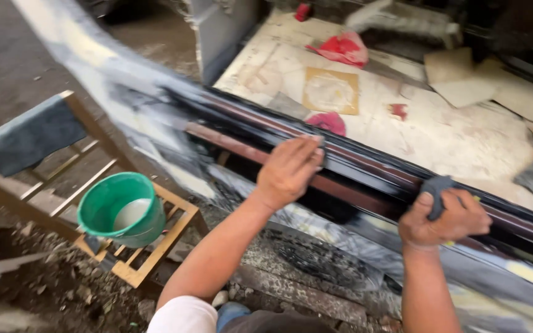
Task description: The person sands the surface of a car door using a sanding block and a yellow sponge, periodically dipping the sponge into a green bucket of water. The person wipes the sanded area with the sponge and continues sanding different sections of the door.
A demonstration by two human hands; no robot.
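Dark glossy panel (365,179) lay across my front, wet. My left hand (288,169) pressed flat on its ridge, fingers together; my right hand (445,219) gripped a grey pad (437,191) against it. Risk: slippery surface, pad could skid; green bucket (121,209) perched on wooden frame (155,246) could tip.

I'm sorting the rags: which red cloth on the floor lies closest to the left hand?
The red cloth just beyond the left hand, behind the dark panel; the other, larger one lies farther back.

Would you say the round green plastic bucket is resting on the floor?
No, the round green plastic bucket sits on the slatted wooden frame.
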